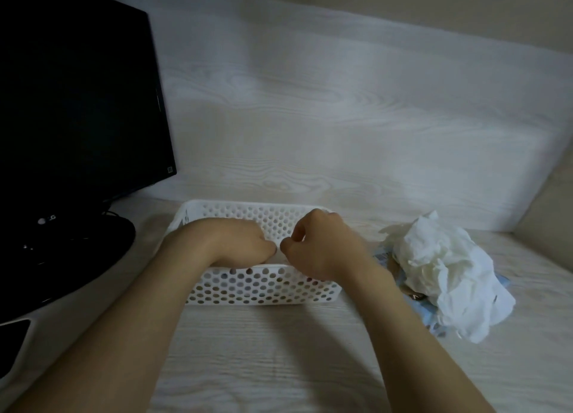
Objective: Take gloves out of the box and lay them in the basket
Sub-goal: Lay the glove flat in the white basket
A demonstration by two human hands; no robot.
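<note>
Left hand [235,242] and right hand [316,245] curl inside the basket [263,288]; whether either pinches a glove I cannot tell; crumpled gloves [440,273] heap on the box [383,256] at 3 o'clock, so most laying probably remains

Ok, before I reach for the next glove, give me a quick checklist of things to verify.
1. Basket upright on the table: ok.
2. Glove laid inside it: cannot tell, hands cover the middle.
3. Left hand and right hand free: cannot tell, fingers curled above the basket.
4. Gloves heaped on the box, right of the basket: ok.
5. Bare table between basket and box: ok.
</note>
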